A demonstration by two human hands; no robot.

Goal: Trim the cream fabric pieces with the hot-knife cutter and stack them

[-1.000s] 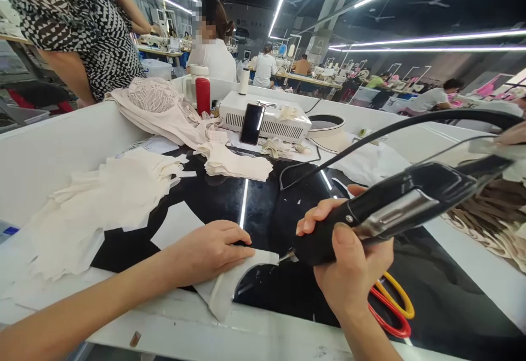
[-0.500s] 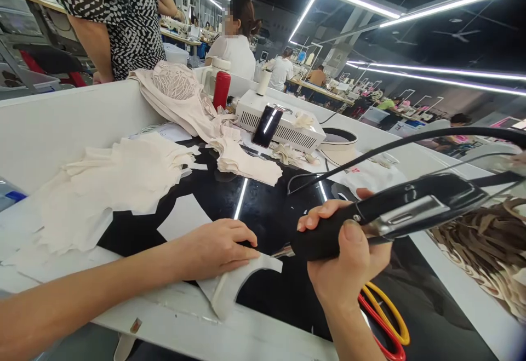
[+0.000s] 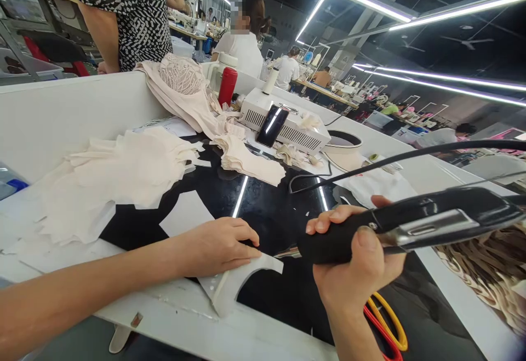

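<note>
Right hand clasping glossy tool, curved piece

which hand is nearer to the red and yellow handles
The right: gripping the black tool, the right hand is just above and left of the red and yellow handles in view. The left hand is farther left, on the curved white piece.

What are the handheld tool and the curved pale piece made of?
Black tool: probably plastic, glossy behind a matte grip, judging by highlights; its silvery strip reflects like metal. Curved pale piece: perhaps fabric, foam or card, given its dull surface; can't tell which.
</note>
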